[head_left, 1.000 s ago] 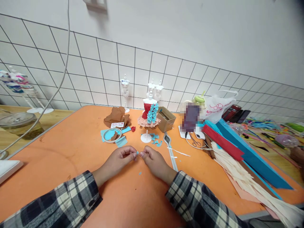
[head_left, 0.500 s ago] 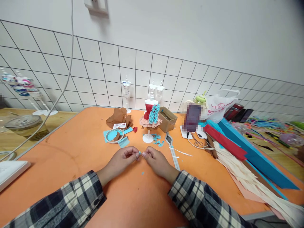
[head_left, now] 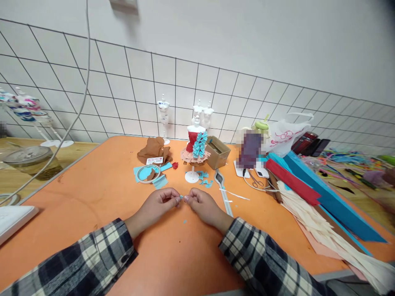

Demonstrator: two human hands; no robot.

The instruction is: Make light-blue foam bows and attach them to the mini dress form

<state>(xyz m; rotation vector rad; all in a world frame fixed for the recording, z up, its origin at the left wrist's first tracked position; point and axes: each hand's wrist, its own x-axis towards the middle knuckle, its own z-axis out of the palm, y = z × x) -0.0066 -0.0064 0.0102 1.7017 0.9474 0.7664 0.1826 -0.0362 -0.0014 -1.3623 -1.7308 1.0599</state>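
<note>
In the lower middle of the frame, the left hand [head_left: 159,205] and right hand [head_left: 204,206] pinch a tiny blue piece [head_left: 181,197] between them, its long axis unclear.

"What pose are you reading from out there?"

"On my feed, I have the left hand [head_left: 157,206] and right hand [head_left: 204,207] nearly tip to tip, each thumb and forefinger closed in a pinch."

"And behind that pinch?"

"I see the other fingers curled in, left wrist [head_left: 132,225] and right wrist [head_left: 226,223] wide of the grip, left forearm [head_left: 89,253] and right forearm [head_left: 267,253] slanting outward behind them."
</note>
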